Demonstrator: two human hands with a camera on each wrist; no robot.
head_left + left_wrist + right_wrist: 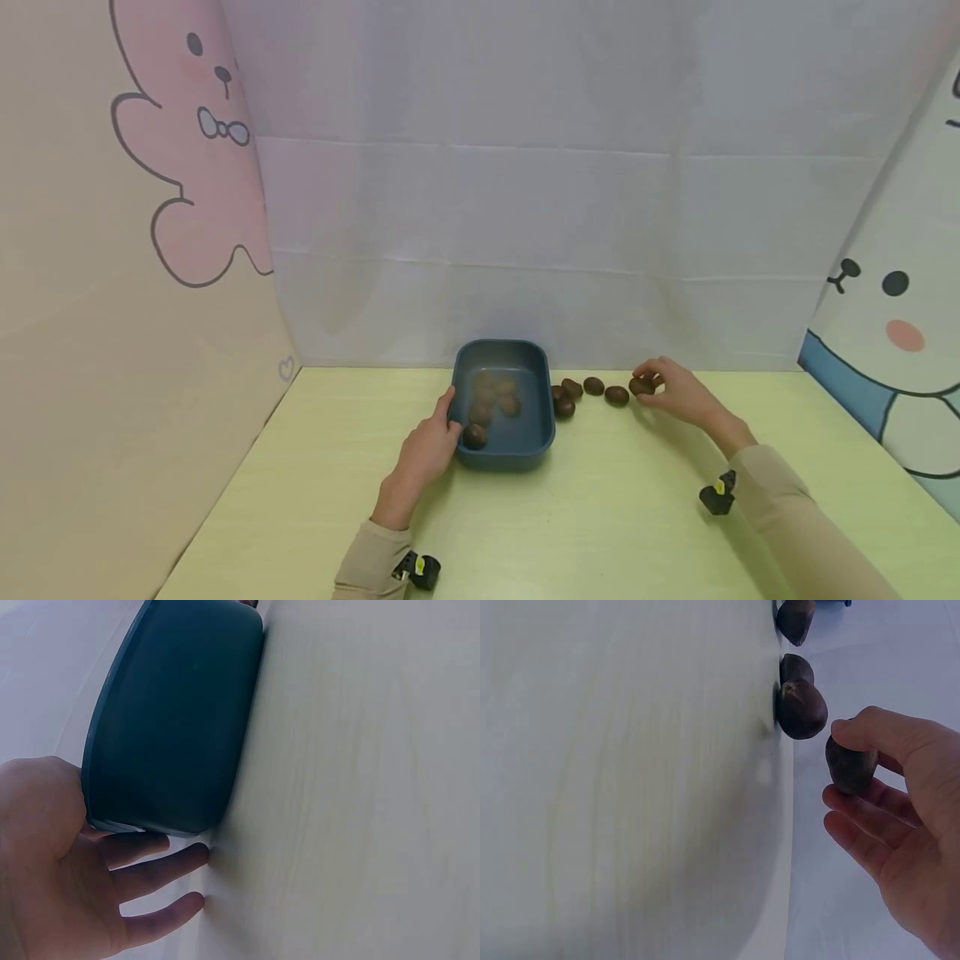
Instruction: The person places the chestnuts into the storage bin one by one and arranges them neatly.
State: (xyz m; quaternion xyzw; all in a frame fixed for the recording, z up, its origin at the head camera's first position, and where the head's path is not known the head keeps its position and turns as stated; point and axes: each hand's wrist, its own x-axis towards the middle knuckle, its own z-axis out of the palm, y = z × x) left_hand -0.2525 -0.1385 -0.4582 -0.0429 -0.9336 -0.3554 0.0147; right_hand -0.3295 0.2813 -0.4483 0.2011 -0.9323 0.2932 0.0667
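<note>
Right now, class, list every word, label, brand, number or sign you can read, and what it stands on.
No readable text: none shows on the blue tray, the brown pieces or the cartoon wall panels.
The yellow patches on the black wrist devices are too small to make out.

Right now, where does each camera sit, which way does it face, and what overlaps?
Head: worn on the head, facing forward and down at the table, box and loose nuts; left grip, right grip and both sleeves show.
Left wrist: on that wrist, facing the box's outer side; the left grip shows.
Right wrist: on that wrist, facing the held nut and loose nuts; the right grip shows.
Shared: head and right wrist both show the held nut.
</note>
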